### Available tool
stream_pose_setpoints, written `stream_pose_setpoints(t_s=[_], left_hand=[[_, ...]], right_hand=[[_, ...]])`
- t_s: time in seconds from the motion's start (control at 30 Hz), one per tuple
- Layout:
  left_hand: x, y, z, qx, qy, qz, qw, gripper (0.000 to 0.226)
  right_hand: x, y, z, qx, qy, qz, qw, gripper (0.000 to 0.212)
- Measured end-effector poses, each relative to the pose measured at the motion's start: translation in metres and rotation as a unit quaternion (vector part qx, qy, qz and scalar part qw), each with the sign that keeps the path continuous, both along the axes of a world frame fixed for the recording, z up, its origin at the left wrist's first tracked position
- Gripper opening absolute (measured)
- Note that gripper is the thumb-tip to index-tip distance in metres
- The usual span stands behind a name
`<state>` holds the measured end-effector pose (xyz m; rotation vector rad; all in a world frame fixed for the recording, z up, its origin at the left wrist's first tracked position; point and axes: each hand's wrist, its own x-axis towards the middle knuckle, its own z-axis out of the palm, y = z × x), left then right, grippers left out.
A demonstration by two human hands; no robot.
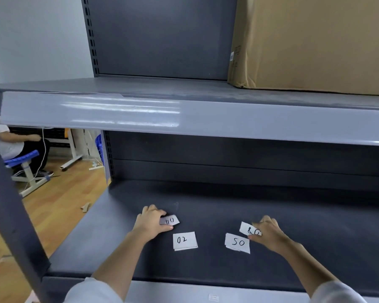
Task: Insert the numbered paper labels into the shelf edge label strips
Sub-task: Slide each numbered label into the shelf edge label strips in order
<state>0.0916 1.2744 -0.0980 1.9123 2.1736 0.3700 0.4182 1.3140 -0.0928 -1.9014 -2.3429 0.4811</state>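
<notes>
Both hands are pinching labels off the lower shelf (pixel 293 226), left hand (pixel 151 220) on one (pixel 170 221), right hand (pixel 269 234) on another (pixel 248 230), so I'd guess next comes lifting them to the strip (pixel 271 121) above.

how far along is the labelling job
Nothing is inserted yet: the upper strip looks empty. In hand: the left hand pinches one label and the right hand another. Left: these plus 02 and 50, lying on the shelf.
</notes>
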Motion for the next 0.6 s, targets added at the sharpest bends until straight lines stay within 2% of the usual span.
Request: stream_pose_setpoints(t_s=[0.07, 0.17, 0.2, 0.3, 0.43, 0.6], left_hand=[[0.001, 0.000, -0.001, -0.007, 0.015, 0.005, 1.000, 0.062], [0.002, -0.002, 0.001, 0.018, -0.009, -0.012, 1.000, 0.063], [0.003, -0.004, 0.003, 0.020, -0.015, -0.036, 0.999, 0.064], [0.013, -0.011, 0.005, -0.001, -0.008, -0.108, 0.994, 0.073], [0.021, -0.019, -0.003, -0.011, -0.011, -0.132, 0.991, 0.079], [0.019, -0.025, -0.007, 0.009, -0.024, -0.131, 0.991, 0.058]], right_hand=[[0.000, -0.001, 0.001, -0.003, 0.007, -0.003, 1.000, 0.028], [0.001, -0.002, 0.006, 0.006, 0.023, 0.011, 1.000, 0.059], [0.002, -0.003, 0.008, 0.010, 0.034, 0.024, 0.999, 0.062], [-0.003, -0.008, 0.013, -0.005, 0.046, 0.078, 0.996, 0.058], [-0.012, -0.017, 0.008, -0.012, 0.040, 0.113, 0.993, 0.062], [-0.012, -0.022, 0.002, -0.004, 0.052, 0.125, 0.991, 0.031]])
